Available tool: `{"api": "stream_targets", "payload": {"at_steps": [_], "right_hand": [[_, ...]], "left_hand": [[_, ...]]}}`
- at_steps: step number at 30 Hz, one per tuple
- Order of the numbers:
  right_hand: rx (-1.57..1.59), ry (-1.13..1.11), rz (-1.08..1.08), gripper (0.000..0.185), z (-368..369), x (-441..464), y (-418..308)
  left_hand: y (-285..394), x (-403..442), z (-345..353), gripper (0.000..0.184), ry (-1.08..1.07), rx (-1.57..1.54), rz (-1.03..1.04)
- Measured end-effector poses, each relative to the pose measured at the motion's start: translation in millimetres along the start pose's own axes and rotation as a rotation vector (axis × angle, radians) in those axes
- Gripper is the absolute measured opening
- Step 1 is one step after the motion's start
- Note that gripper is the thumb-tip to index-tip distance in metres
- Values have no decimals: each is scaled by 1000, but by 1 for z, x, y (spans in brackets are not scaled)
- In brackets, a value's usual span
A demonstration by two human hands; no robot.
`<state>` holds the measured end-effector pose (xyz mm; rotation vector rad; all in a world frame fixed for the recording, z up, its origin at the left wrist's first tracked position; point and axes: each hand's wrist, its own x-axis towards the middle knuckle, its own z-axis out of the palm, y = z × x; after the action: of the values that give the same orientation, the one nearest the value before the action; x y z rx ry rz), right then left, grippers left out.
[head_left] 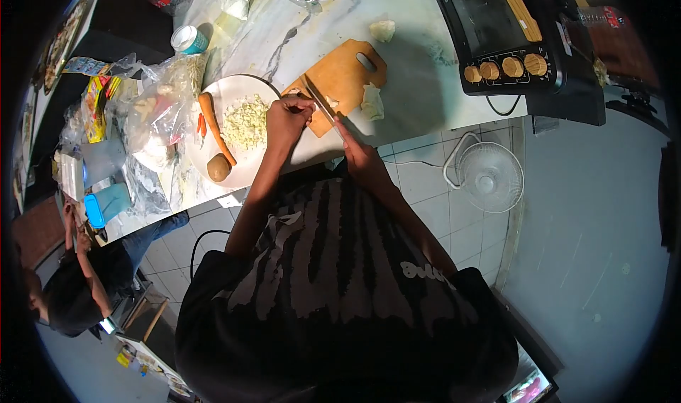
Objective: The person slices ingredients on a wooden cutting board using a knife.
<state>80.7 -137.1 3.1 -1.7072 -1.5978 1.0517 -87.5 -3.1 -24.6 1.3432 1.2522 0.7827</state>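
My right hand [360, 153] grips a knife [320, 98], its blade lying diagonally over the wooden cutting board [347, 66]. Close to the blade, the fingers of my left hand [287, 118] are pinched together at the board's near left edge; what they hold is too small to make out. A few pale pieces [331, 101] lie beside the knife. Left of my left hand stands a white plate [266, 87] with a heap of chopped pale vegetable [245, 123], a carrot [214, 123], small red chillies [201, 125] and a round brown potato [218, 167].
Pale leaf-like pieces [372, 102] lie by the board. A toaster oven [504, 56] stands at right. Plastic bags [152, 112], a white-and-teal jar [189, 40] and a blue-lidded container [106, 203] crowd the left. A fan [486, 178] stands on the floor. Another person [78, 282] is at far left.
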Motion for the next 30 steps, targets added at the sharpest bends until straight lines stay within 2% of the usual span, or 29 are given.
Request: {"api": "stream_targets", "payload": {"at_steps": [1, 2, 4, 8, 17, 19, 23, 25, 30], "right_hand": [[-24, 58, -118, 54, 2, 0, 0], [-24, 57, -116, 54, 3, 2, 1], [-83, 218, -347, 58, 3, 6, 0], [-137, 156, -259, 64, 1, 4, 1], [-136, 244, -414, 70, 6, 7, 6], [-195, 152, -290, 72, 5, 5, 7], [-154, 166, -289, 75, 9, 2, 8], [-209, 99, -190, 78, 6, 1, 2], [-299, 125, -185, 82, 12, 2, 4]], "left_hand": [[-1, 1, 0, 7, -21, -10, -11], [-2, 0, 0, 7, -22, -10, -13], [5, -1, 1, 6, -7, 64, -4], [6, 0, 2, 7, 6, 70, -18], [4, -1, 2, 7, 6, 52, -30], [3, 0, 1, 7, 0, 71, -8], [-2, 2, 0, 9, -40, -13, -59], [-4, 3, -1, 9, -52, -25, -52], [-7, 4, -2, 9, -64, -23, -45]]}}
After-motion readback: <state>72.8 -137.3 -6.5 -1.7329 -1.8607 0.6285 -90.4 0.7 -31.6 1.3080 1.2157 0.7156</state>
